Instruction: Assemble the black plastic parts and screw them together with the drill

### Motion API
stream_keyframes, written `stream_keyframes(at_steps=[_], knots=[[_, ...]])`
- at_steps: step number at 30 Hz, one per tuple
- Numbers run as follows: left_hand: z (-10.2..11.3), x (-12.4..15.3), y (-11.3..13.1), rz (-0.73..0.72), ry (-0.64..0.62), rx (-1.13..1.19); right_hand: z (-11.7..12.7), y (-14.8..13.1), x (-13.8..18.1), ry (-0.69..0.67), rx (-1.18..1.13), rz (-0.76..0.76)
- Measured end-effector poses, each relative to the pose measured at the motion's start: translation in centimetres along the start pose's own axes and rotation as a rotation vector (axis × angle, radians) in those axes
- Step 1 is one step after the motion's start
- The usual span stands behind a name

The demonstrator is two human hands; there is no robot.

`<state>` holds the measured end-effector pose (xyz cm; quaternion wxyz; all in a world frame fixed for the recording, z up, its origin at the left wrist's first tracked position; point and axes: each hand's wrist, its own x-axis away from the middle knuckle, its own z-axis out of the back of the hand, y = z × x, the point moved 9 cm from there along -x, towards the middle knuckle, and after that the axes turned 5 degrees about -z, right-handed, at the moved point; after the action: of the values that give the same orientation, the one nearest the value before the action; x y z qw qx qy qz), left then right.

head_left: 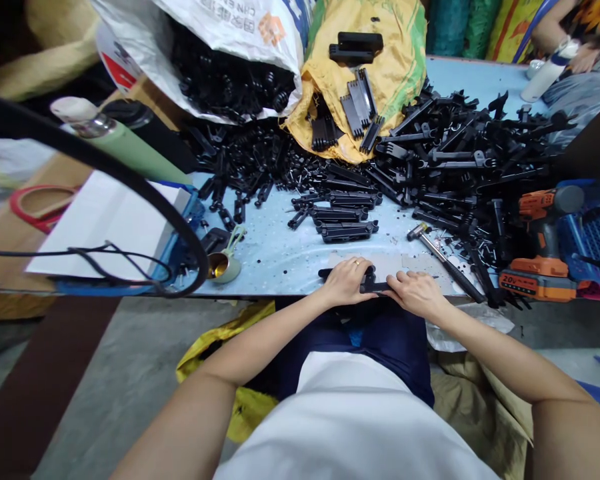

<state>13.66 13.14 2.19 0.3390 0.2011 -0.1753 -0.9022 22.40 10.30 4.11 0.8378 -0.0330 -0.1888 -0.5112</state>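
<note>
At the front edge of the light-blue table (275, 260), both my hands grip one black plastic part (375, 287). My left hand (347, 281) wraps round its left portion, and a stub of black plastic sticks out beyond the fingers. My right hand (414, 291) pinches the right end, fingers curled. Just beyond my hands lies a short row of assembled black plastic pieces (347, 231). A hammer (445, 261) with a yellowish tip rests to the right of my right hand. How the held part fits together is hidden by my fingers.
A heap of black parts (460, 153) covers the back right. An orange cordless drill (543, 247) stands at the right edge. White sack (230, 40) and yellow sack (380, 80) lie at the back. A green cup (227, 267) sits left. Another person's arm (555, 30) shows far right.
</note>
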Motion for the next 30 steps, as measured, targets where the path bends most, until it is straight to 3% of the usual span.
stream_keyframes(at_steps=[9,14,15,17,19,20,23,27,30], knots=[[0.3,0.5,-0.1,-0.017,0.103,0.040,2.7,-0.3,-0.4,0.050,0.075,0.064],[0.3,-0.9,-0.3,0.006,0.072,0.069,1.6,1.2,-1.5,0.155,0.048,0.127],[1.2,-1.3,-1.2,0.030,0.101,0.075,1.2,1.6,-1.7,0.191,0.030,0.151],[4.1,-1.8,-5.4,0.202,0.209,0.050,0.2,2.2,-1.9,0.263,-0.008,0.190],[7.5,-0.8,-12.1,0.582,0.289,-0.051,-0.8,2.6,-1.8,0.307,-0.046,0.218],[8.5,-0.1,-15.1,0.738,0.243,-0.085,-1.3,2.8,-1.6,0.316,-0.067,0.226],[10.2,0.0,-20.6,0.830,0.139,-0.085,-1.9,3.3,-1.5,0.328,-0.145,0.219],[9.0,-0.7,-22.9,0.805,-0.079,-0.158,-0.4,6.1,-3.5,0.382,-0.215,0.057],[8.4,-0.9,-22.8,0.790,-0.100,-0.194,1.3,10.1,-6.0,0.404,-0.230,-0.207]])
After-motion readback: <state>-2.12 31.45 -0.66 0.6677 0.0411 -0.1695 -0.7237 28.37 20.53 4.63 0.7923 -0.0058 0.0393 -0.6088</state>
